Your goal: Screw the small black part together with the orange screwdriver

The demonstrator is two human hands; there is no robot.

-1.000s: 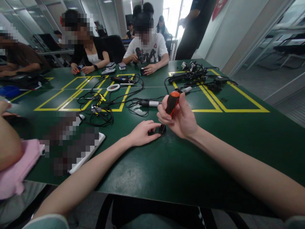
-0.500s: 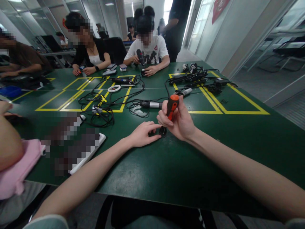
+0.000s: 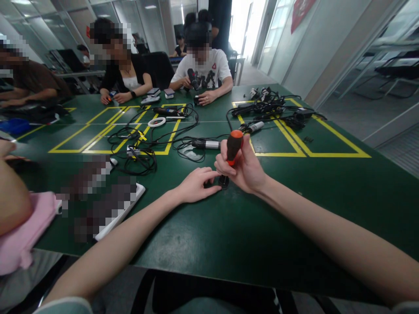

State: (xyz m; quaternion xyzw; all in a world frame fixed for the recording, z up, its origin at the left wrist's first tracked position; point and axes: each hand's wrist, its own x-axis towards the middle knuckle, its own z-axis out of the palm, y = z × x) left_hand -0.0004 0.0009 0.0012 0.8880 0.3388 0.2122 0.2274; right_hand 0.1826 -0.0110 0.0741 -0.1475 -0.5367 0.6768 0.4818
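My right hand (image 3: pixel 242 168) is wrapped round the orange and black handle of a screwdriver (image 3: pixel 234 147), held nearly upright. Its shaft points down at a small round black part (image 3: pixel 224 182) on the green table. Where exactly the tip sits is hard to make out. My left hand (image 3: pixel 198 185) rests on the table, with thumb and fingertips closed against the left side of that black part. Just beyond my hands lies a grey and black cylindrical tool (image 3: pixel 205 144) with a black cable.
Tangled black cables (image 3: pixel 144 161) lie at the left, a heap of cabled tools (image 3: pixel 271 104) at the back right. Yellow tape (image 3: pixel 281 154) marks the green table (image 3: pixel 183 244). A white-edged flat object (image 3: pixel 122 213) is near my left forearm. Co-workers (image 3: pixel 204 69) sit across, one holding a power screwdriver.
The screwdriver handle has tilted slightly left and turned a little in my right hand. My left hand stays at the black part. A person standing behind has moved left.
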